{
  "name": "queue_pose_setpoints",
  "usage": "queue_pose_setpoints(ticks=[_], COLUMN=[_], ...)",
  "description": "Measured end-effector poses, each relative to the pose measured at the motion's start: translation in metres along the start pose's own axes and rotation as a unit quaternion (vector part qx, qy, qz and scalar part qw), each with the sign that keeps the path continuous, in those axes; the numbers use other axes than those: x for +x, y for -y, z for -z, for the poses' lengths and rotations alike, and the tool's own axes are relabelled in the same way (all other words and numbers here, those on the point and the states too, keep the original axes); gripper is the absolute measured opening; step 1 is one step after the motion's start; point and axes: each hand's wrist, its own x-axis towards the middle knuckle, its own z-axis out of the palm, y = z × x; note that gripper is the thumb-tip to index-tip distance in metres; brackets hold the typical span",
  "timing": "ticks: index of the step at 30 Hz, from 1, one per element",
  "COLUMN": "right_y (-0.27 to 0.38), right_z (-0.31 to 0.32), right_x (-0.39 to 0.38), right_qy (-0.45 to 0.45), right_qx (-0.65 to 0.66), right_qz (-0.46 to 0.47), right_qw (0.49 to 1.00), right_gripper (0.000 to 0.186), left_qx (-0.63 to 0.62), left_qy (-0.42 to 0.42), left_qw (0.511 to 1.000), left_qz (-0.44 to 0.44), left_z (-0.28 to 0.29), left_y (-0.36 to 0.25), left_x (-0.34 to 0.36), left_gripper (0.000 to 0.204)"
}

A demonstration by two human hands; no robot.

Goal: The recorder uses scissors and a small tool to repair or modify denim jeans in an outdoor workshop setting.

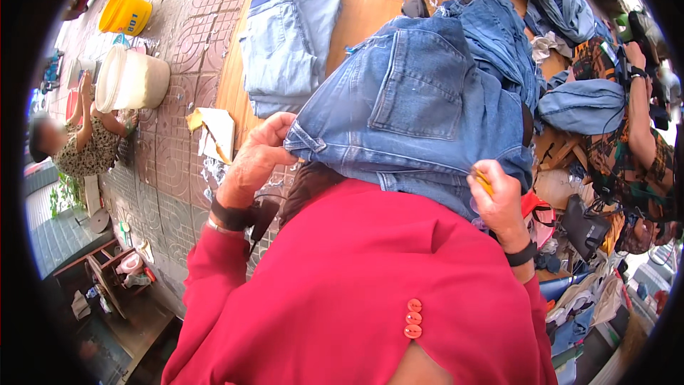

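Observation:
A pair of blue jeans [420,85] with a back pocket facing up lies over my lap and the edge of the wooden table [235,82]. My left hand [260,146] grips the jeans at the waistband's belt-loop end, thumb and fingers pinched on the cloth. My right hand [495,196] is closed around a small yellow tool, probably thread snips [482,180], against the jeans on the right; its tip is hidden. Folded light-blue jeans [281,46] lie behind on the table, and more crumpled denim [499,36] is piled at the back right.
At left on the paved ground are a yellow bucket [125,11], a white bucket [132,82] and a seated person [75,139]. Another person [623,142] works at right among clothes and bags [584,228]. A torn yellow-white scrap [214,135] and fluff sit near the table's left edge.

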Motion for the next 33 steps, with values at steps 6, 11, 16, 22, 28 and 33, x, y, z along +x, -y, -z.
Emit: queue_pose_setpoints(ticks=[6, 11, 16, 22, 28, 33], right_y=[-0.013, -0.013, -0.009, -0.014, -0.019, -0.002], right_z=[-0.015, -0.017, -0.018, -0.018, -0.027, -0.018], right_x=[0.005, 0.004, 0.006, 0.011, 0.021, 0.029], right_qy=[0.017, 0.015, 0.005, -0.013, 0.024, -0.007], right_qx=[-0.073, -0.083, -0.089, -0.109, -0.121, -0.023], right_qz=[0.064, 0.065, 0.075, 0.059, 0.061, 0.074], right_qw=[0.995, 0.994, 0.993, 0.992, 0.990, 0.997], right_gripper=[0.021, 0.021, 0.020, 0.021, 0.021, 0.024], left_qx=[0.094, 0.025, 0.251, 0.075, 0.274, 0.380], left_qy=[0.087, 0.053, 0.064, -0.077, -0.181, -0.207], left_qw=[0.990, 0.998, 0.963, 0.980, 0.944, 0.833], left_qz=[0.064, 0.038, 0.078, -0.169, 0.035, -0.344], left_z=[0.032, 0.046, 0.009, -0.009, 0.079, -0.012], left_y=[0.009, -0.037, -0.015, -0.052, 0.079, -0.012], left_x=[0.033, 0.073, 0.134, 0.130, 0.151, 0.087], left_gripper=[0.062, 0.043, 0.021, 0.006, 0.012, 0.026])
